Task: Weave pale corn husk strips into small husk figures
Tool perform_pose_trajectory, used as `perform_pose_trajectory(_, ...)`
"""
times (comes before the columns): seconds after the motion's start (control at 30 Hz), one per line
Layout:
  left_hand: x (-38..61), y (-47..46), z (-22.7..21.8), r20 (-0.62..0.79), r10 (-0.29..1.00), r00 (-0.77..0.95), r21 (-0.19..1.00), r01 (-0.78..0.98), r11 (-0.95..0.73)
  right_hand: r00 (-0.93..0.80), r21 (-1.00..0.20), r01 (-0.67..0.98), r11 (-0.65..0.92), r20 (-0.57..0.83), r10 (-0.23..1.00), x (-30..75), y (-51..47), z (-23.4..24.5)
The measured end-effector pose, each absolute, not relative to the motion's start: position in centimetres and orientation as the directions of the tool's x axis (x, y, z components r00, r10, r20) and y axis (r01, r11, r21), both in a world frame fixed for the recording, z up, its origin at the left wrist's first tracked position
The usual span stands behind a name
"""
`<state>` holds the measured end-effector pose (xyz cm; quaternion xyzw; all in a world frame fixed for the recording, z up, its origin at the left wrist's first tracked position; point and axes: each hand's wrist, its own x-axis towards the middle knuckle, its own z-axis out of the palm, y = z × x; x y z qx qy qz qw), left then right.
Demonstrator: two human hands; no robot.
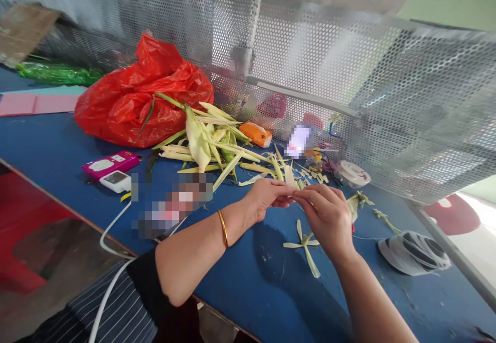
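My left hand (273,198), with a gold bangle on its wrist, meets my right hand (327,214) above the blue table. Both are closed in a pinch, fingertips together. A pale strip of corn husk (290,174) rises at the fingertips; its lower end is hidden by them. A bit of red shows at the outer edge of my right hand, too little to name. Below the hands lies a husk piece split into narrow arms (305,242). Behind them is a heap of green corn husks (198,139).
A red plastic bag (143,95) stands behind the husks, near an orange packet (256,134) and a lit phone (298,140). A spool of white thread (413,252) sits at right. A magenta device (111,163) lies left. Perforated metal panels (310,59) border the table's back.
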<state>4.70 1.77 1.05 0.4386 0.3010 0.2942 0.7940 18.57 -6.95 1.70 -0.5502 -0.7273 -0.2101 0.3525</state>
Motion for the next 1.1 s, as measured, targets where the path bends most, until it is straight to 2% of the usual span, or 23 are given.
perform_pose_trajectory(0.1,4.8,1.4,1.3,-0.178,0.755,0.632,0.894,-0.217,0.392,-0.084,-0.162,0.945,0.284,0.720,0.689,18.6,-7.0,1.8)
perform_pose_trajectory(0.3,5.3,0.9,1.4,-0.081,0.787,0.612,0.935,-0.227,0.273,0.203,-0.466,0.871,0.156,0.630,0.749,18.2,-7.1,2.0)
perform_pose_trajectory(0.47,5.4,0.8,1.6,-0.079,0.777,0.624,0.936,-0.222,0.273,0.372,-0.624,0.778,0.074,0.553,0.746,18.3,-6.9,2.0)
perform_pose_trajectory(0.6,5.2,0.8,1.9,-0.075,0.772,0.631,0.941,-0.212,0.264,0.410,-0.735,0.673,0.086,0.466,0.784,18.7,-6.6,1.7)
perform_pose_trajectory(0.73,5.3,0.6,1.8,-0.054,0.774,0.631,0.937,-0.236,0.259,0.423,-0.801,0.591,0.098,0.412,0.807,19.0,-6.5,1.3)
perform_pose_trajectory(1.0,5.6,0.7,1.3,-0.075,0.808,0.585,0.943,-0.222,0.249,0.522,-0.834,0.552,-0.006,0.340,0.782,18.4,-6.6,1.6)
perform_pose_trajectory(1.1,5.7,0.6,1.4,-0.057,0.833,0.551,0.947,-0.235,0.220,0.519,-0.857,0.515,0.020,0.330,0.788,18.3,-6.6,1.8)
